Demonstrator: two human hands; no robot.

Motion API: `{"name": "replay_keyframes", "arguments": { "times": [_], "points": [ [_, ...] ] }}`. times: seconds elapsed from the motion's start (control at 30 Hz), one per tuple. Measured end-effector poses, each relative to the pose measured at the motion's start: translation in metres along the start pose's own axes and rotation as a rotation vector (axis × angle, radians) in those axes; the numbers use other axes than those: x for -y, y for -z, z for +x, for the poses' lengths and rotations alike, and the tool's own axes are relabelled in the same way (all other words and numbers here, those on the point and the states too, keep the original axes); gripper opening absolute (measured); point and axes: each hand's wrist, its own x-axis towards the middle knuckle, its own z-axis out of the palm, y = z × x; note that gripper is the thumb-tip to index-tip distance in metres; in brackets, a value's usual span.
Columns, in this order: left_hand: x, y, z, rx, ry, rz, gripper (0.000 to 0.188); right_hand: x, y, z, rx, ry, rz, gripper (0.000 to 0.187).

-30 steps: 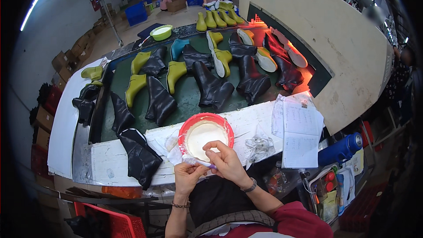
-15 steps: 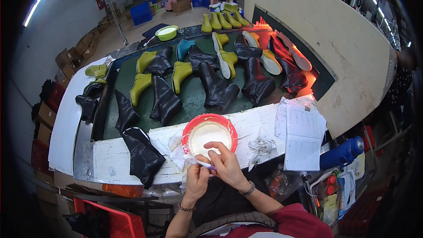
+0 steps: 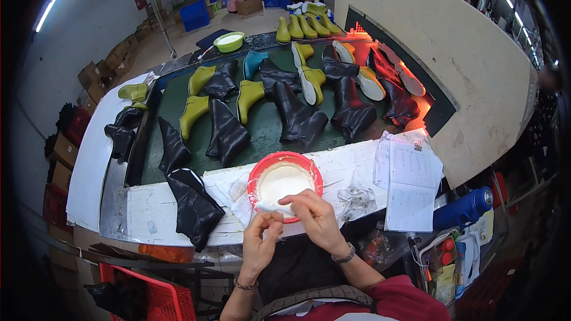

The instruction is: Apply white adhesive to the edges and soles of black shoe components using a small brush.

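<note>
- Your slim white tool (image 3: 270, 207) is at the near rim of the red bowl (image 3: 318, 181), pale against the pale paste (image 3: 284, 181) behind it, so its outline is hard to make out.
- Its long axis runs roughly left to right along that near rim; you cannot tell from this view which end is its working end.
- Your right hand (image 3: 318, 220), at the near right of the red bowl, is closed down to a narrow pinch, probably on the tool's right end; the fingers hide whatever lies beneath them and cover part of the rim.
- Your left hand (image 3: 262, 241), at the near left of the red bowl, has its fingers curled and its thumb raised close to them. Its fingertips come up by the tool, but whether they grip it cannot be told.
- Both your forearms lead up toward the red bowl from the lower part of the view; the left one is cut off by the lower edge.
- Left of the red bowl, a black boot (image 3: 196, 208) lies on the white surface (image 3: 146, 214), slanting from far left to near right, its near end past the edge.
- Just left of the red bowl, a white cloth (image 3: 241, 205) lies crumpled, partly behind your left hand.
- Right of the red bowl are a stained clear wad (image 3: 357, 197) and written sheets (image 3: 410, 184).
</note>
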Motion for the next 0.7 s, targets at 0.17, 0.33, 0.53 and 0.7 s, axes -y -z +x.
{"name": "replay_keyframes", "arguments": {
  "times": [0.17, 0.33, 0.53, 0.7],
  "points": [
    [-0.003, -0.017, 0.002, -0.151, -0.158, -0.13, 0.036, 0.013, -0.013, -0.002, 0.079, -0.024, 0.118, 0.027],
    [0.0, -0.007, 0.0, -0.22, -0.105, -0.198, 0.025, 0.014, -0.017, -0.003, 0.083, 0.003, 0.164, 0.03],
    [-0.004, 0.006, 0.005, -0.308, -0.217, -0.241, 0.019, 0.012, -0.025, -0.006, 0.227, -0.045, 0.227, 0.039],
    [-0.006, 0.016, 0.003, -0.162, -0.024, -0.297, 0.017, 0.013, -0.024, -0.008, 0.251, -0.167, 0.489, 0.048]
  ]
}}
